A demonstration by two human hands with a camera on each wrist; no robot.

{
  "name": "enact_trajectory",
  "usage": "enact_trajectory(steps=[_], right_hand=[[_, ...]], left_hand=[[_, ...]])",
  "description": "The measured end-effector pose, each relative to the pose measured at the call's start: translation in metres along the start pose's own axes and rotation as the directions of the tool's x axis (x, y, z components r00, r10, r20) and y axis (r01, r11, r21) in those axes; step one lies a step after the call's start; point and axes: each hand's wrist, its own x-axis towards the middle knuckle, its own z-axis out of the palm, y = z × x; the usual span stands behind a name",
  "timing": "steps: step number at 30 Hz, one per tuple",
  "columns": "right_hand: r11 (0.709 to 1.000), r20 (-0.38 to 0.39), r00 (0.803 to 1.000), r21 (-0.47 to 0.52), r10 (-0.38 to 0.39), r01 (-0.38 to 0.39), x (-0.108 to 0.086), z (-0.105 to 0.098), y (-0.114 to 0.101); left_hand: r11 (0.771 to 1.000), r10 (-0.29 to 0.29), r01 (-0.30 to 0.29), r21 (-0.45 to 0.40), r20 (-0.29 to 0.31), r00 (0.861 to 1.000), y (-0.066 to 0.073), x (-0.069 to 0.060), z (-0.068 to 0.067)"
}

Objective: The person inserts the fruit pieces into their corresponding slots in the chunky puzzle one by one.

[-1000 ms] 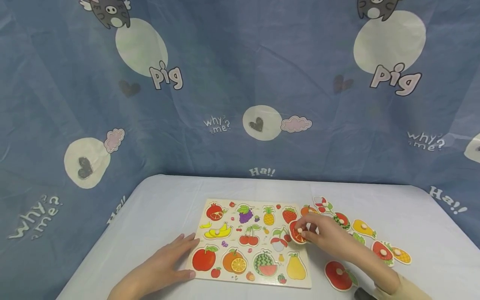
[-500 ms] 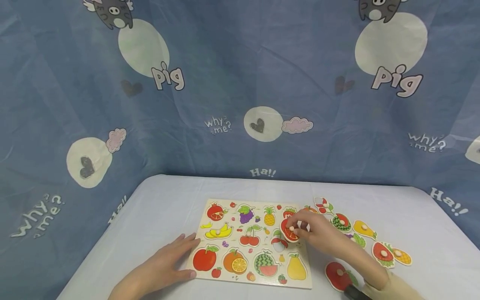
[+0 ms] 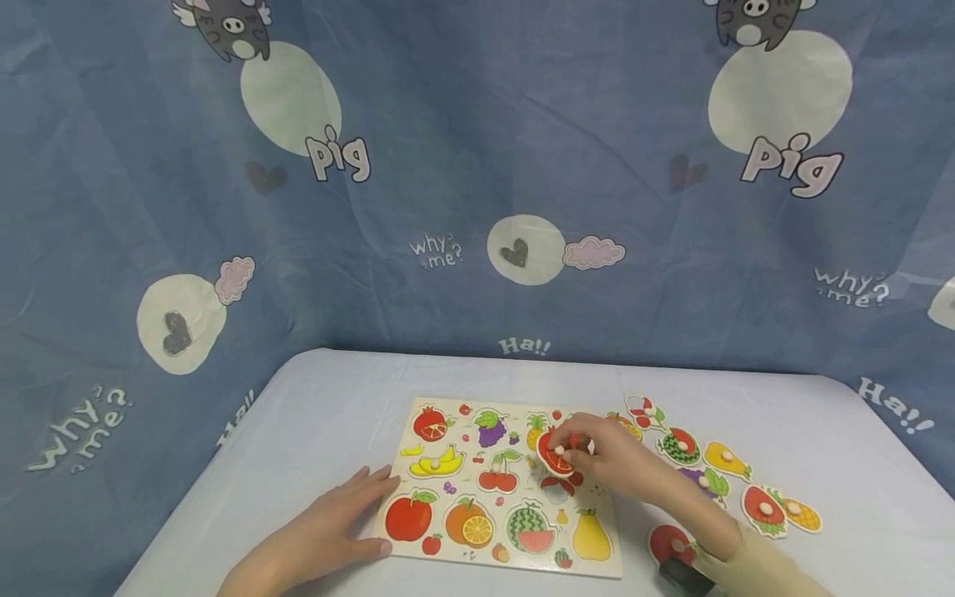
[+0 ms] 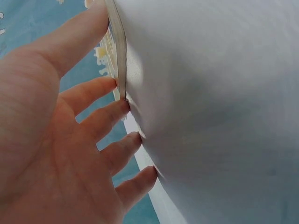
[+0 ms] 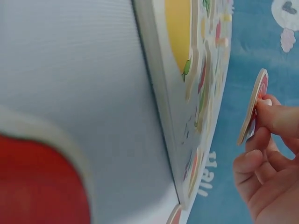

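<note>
A wooden fruit puzzle board lies on the white table. My left hand rests at its left edge, fingers spread and nearly straight; in the left wrist view the fingertips touch the board's side and the tabletop. Over the right part of the board, my right hand pinches a pomegranate puzzle piece by its small knob. The right wrist view shows this piece tilted on edge and apart from the board. It hides part of the pineapple and strawberry pictures in the head view.
Right of the board lie loose knobbed pieces: watermelon, pear, grapes, strawberry, pineapple and a red apple partly under a dark wrist device. A patterned blue cloth hangs behind the table.
My right hand has carried the pomegranate piece leftward across the board, from its right edge to near the pineapple picture. The left hand has kept its place at the board's edge.
</note>
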Motion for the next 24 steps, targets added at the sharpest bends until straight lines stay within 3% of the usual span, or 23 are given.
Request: enact_trajectory(steps=[6, 15, 24], right_hand=[[0.999, -0.012, 1.0, -0.032, 0.013, -0.013, 0.011, 0.005, -0.004], [0.999, 0.011, 1.0, 0.05, -0.003, 0.003, 0.027, 0.012, -0.008], [0.998, 0.008, 1.0, 0.054, -0.023, 0.022, 0.042, 0.019, -0.011]], left_hand=[[1.0, 0.008, -0.008, 0.016, 0.002, 1.0, -0.001, 0.0, 0.0], [1.0, -0.012, 0.013, 0.011, -0.005, 1.0, 0.001, -0.002, 0.001], [1.0, 0.005, -0.005, 0.019, -0.019, 1.0, 0.001, -0.002, 0.001]])
